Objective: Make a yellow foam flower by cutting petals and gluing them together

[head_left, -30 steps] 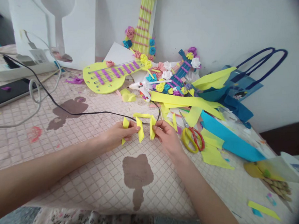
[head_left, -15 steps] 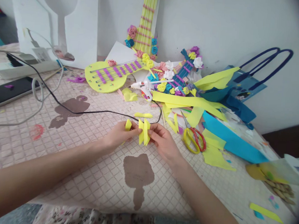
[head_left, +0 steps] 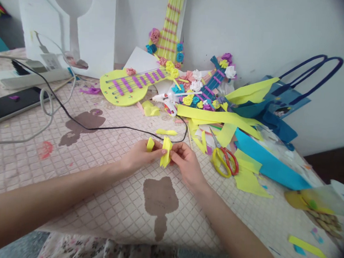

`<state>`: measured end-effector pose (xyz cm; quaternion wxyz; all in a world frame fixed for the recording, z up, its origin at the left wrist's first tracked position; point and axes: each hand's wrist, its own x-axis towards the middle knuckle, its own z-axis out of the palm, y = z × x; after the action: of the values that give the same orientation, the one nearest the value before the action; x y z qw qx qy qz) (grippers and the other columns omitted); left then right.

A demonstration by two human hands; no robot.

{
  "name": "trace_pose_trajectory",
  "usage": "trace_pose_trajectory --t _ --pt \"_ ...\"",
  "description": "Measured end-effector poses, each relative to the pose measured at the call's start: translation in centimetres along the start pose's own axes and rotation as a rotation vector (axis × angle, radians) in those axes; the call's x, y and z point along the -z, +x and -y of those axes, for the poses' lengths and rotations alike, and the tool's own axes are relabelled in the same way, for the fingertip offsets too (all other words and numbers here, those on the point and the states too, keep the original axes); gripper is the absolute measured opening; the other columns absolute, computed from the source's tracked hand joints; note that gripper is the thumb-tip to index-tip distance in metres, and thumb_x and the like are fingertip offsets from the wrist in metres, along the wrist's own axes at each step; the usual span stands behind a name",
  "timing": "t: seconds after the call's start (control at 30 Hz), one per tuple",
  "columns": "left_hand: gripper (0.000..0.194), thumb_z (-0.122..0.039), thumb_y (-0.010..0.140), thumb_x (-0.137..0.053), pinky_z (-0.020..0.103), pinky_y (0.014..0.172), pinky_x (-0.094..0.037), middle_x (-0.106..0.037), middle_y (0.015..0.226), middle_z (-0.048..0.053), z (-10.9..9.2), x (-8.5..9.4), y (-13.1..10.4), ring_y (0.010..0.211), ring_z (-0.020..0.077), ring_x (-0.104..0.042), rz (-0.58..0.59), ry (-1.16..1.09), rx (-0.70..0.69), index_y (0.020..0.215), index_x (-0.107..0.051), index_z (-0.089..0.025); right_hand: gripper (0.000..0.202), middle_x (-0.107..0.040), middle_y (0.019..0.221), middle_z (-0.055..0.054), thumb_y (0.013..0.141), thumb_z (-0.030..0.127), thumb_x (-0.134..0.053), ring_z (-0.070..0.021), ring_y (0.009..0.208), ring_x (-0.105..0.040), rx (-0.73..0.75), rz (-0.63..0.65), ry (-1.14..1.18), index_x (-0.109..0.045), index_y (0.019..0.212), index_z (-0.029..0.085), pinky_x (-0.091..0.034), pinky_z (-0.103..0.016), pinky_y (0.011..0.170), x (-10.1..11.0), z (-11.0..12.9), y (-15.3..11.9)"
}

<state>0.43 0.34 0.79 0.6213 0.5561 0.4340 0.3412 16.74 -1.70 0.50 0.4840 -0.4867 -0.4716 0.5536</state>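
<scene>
the left hand (head_left: pixel 143 153) and right hand (head_left: pixel 186 160) are nearly closed, thumbs and fingers pinching folded yellow paper (head_left: pixel 166 150) between them, over the quilted cloth (head_left: pixel 110 203). just beyond lie a yellow strip (head_left: pixel 166 132) and a black cord (head_left: pixel 121 128); scissors (head_left: pixel 228 160) rest to the right, the glue gun (head_left: pixel 167 102) farther back.

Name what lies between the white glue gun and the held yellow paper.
In the head view, a loose yellow strip and the black cord lie between them.

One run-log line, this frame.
left hand: holds folded yellow paper | right hand: holds same paper | right of hands: scissors | beyond hands: white glue gun
</scene>
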Motion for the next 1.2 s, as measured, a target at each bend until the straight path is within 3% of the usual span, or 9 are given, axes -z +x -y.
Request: trace_pose_trajectory --t 0.23,0.53,0.73,0.9,1.0,1.1,1.2 --pt "0.026 -0.038 0.072 -0.064 0.021 0.045 -0.029 -0.046 0.054 -0.005 -0.19 -0.06 -0.1 0.049 0.0078 -0.038 -0.021 0.098 -0.013 0.078 -0.064 -0.013 0.014 -0.051 0.068 0.005 0.072 0.027 -0.067 -0.0091 0.058 -0.046 0.033 0.028 -0.003 -0.054 0.073 0.021 -0.038 -0.024 0.053 0.11 -0.34 -0.03" --pt "0.02 -0.035 0.074 -0.063 0.022 0.048 -0.031 -0.05 0.053 -0.004 -0.24 0.03 -0.08 0.048 0.0084 -0.039 -0.045 0.15 -0.048 0.075 -0.064 -0.015 0.02 -0.057 0.07 0.003 0.077 0.039 -0.065 -0.0101 0.058 -0.05 0.005 0.049 -0.002 -0.057 0.083 0.021 -0.042 -0.024 0.053 0.02 -0.14 -0.13" --pt "0.021 -0.035 0.074 -0.065 0.022 0.054 -0.035 -0.058 0.064 -0.002 -0.05 0.09 0.12 0.057 0.0097 -0.047 -0.033 0.202 -0.092 0.074 -0.067 -0.014 0.016 -0.056 0.072 0.003 0.075 0.033 -0.067 -0.0097 0.059 -0.048 0.057 0.07 -0.064 -0.058 0.081 0.021 -0.04 -0.024 0.053 0.17 -0.29 -0.13" --pt "0.022 -0.035 0.071 -0.068 0.022 0.054 -0.033 -0.056 0.062 -0.001 -0.18 0.09 0.0 0.057 0.0095 -0.044 -0.034 0.186 -0.045 0.072 -0.067 -0.013 0.013 -0.054 0.072 0.003 0.076 0.031 -0.067 -0.0101 0.06 -0.048 0.092 0.086 -0.109 -0.058 0.08 0.022 -0.04 -0.024 0.055 0.44 -0.39 0.0" --pt "0.026 -0.039 0.072 -0.069 0.021 0.048 -0.028 -0.054 0.062 -0.001 -0.11 0.15 0.04 0.053 0.0078 -0.038 0.021 0.03 -0.002 0.077 -0.067 -0.014 0.014 -0.053 0.071 0.003 0.076 0.031 -0.067 -0.0102 0.06 -0.047 0.075 0.062 -0.09 -0.057 0.078 0.022 -0.038 -0.024 0.055 0.61 -0.17 0.0" --pt "0.036 -0.048 0.079 -0.06 0.02 0.044 -0.024 -0.06 0.075 0.003 0.07 0.35 0.43 0.048 0.0047 -0.031 0.121 -0.339 0.113 0.089 -0.067 -0.014 0.015 -0.053 0.071 0.004 0.074 0.03 -0.069 -0.0096 0.061 -0.046 0.042 0.019 0.003 -0.058 0.076 0.021 -0.038 -0.024 0.056 0.72 0.18 -0.04" --pt "0.041 -0.049 0.083 -0.055 0.02 0.043 -0.026 -0.059 0.077 0.005 0.06 0.46 0.78 0.046 0.0037 -0.028 0.185 -0.603 0.226 0.089 -0.067 -0.011 0.017 -0.054 0.072 0.004 0.071 0.03 -0.071 -0.0097 0.063 -0.048 -0.047 0.074 0.166 -0.058 0.076 0.022 -0.04 -0.025 0.059 0.53 0.49 -0.19"
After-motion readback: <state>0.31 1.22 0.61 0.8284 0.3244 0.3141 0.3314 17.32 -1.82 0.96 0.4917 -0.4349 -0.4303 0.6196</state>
